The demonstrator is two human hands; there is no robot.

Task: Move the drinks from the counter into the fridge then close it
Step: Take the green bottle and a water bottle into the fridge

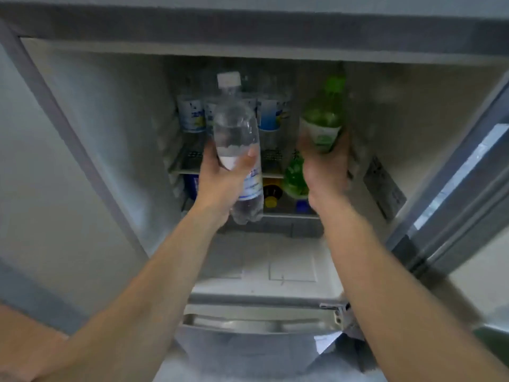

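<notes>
A clear bottle (237, 139) with a white cap is held upright-tilted in front of the open fridge (110, 111), level with the front edge of the upper shelf (190, 170); its lower half is gripped by the left hand (220, 177), whose fingers are curled round the body and thumb is laid across the label; the bottle's base is seen hanging below the palm. A green bottle (322, 119) with a green cap is held by the right hand (326, 166), the fingers being wrapped round its lower part; it is raised toward the right side of the same shelf, close to the fridge's right inner wall, though the blur leaves it unclear whether the shelf is touched.

On the upper shelf, behind the clear bottle, a row of white-and-blue labelled bottles (271, 114) is stood against the back wall. On the lower shelf (289, 215) a second green bottle (294, 177) is seen at the right, a dark bottle with a yellow cap (271, 193) beside it, and a blue item (191, 186) at the left edge; finer detail cannot be told. The fridge door (454, 194) is swung open at the right; a lower drawer front (256, 326) is seen beneath the compartment, between the two forearms.
</notes>
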